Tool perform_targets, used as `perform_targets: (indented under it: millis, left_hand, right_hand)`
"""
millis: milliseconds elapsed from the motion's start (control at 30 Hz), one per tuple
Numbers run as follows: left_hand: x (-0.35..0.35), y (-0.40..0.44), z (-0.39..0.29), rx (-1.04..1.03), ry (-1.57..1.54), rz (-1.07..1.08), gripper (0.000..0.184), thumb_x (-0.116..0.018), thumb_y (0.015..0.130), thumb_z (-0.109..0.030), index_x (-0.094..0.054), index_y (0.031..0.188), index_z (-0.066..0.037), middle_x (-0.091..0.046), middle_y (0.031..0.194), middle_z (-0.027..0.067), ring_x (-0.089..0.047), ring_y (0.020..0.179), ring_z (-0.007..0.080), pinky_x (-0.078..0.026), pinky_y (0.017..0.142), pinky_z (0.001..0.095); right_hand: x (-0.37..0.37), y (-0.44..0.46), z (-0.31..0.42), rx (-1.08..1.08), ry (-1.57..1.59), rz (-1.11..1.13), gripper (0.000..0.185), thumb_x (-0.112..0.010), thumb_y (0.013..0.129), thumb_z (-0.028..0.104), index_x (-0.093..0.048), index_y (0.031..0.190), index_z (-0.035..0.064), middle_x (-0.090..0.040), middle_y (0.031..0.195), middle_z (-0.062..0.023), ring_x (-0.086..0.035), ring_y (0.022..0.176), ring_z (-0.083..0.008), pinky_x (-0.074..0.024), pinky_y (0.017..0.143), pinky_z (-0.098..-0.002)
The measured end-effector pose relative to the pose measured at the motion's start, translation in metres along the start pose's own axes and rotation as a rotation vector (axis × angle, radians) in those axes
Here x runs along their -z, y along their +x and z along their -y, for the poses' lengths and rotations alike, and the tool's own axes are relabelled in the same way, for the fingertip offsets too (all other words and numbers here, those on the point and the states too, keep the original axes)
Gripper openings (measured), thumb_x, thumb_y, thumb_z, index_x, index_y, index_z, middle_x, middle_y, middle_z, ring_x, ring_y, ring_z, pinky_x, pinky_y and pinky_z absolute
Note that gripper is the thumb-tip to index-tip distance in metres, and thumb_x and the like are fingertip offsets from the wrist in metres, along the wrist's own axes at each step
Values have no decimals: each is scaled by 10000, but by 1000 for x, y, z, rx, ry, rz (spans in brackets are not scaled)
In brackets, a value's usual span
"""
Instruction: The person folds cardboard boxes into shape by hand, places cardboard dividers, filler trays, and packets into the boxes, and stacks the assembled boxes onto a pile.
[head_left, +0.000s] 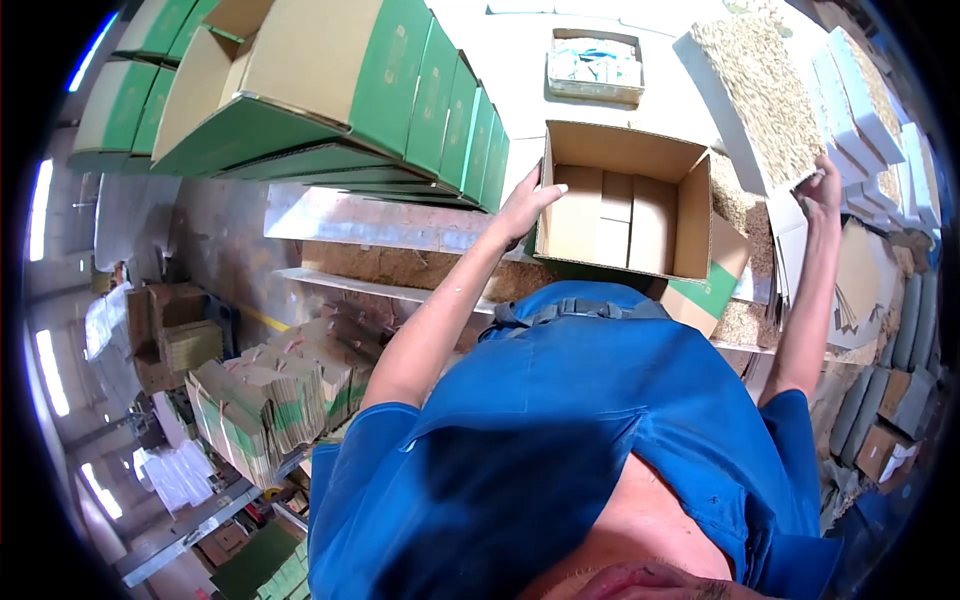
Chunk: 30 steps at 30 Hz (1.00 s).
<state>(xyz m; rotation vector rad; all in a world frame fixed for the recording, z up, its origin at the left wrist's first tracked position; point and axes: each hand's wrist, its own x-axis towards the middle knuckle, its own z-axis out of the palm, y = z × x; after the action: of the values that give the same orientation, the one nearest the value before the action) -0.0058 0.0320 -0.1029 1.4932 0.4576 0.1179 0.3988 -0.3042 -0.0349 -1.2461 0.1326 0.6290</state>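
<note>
An open cardboard box stands in front of my body, its bare inside facing up. My left hand grips its left wall, with the thumb over the rim and the fingers outside. On the right, my right hand is closed at the near corner of a long white-sided block with a grainy tan face. Its fingertips are partly hidden there. A green-and-brown carton lies partly under the open box.
Green cartons stand in a row at the upper left. A shallow tray with white and blue packets lies beyond the box. More white blocks are at the far right. Flattened cartons are bundled at the lower left.
</note>
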Motion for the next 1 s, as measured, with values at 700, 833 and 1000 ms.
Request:
perform_targets:
  millis: [700, 833, 1000]
  left_hand:
    - [-3, 4, 22, -15, -27, -91, 426, -507, 985, -236, -525, 1340, -1, -643, 1215, 110, -591, 1050, 149, -467, 918, 293]
    - [8, -5, 24, -83, 101, -194, 368, -538, 978, -249, -617, 1221, 16, -705, 1024, 72, -596, 880, 94, -496, 792, 281]
    - [3, -11, 17, -138, 185, -317, 330, -550, 977, -241, -666, 1108, 38, -716, 900, 42, -579, 796, 62, -498, 707, 276]
  right_hand:
    - [-128, -115, -27, -168, -803, 402, 232, -581, 763, 277, -572, 791, 47, -564, 659, -48, -583, 560, -170, -506, 574, -303]
    - [-150, -134, -28, -104, -808, 309, 268, -572, 773, 258, -576, 847, 0, -586, 675, -77, -608, 568, -187, -529, 577, -321]
    - [-150, -125, -30, -157, -919, 433, 228, -563, 778, 219, -578, 813, -6, -589, 671, -92, -601, 552, -182, -527, 547, -314]
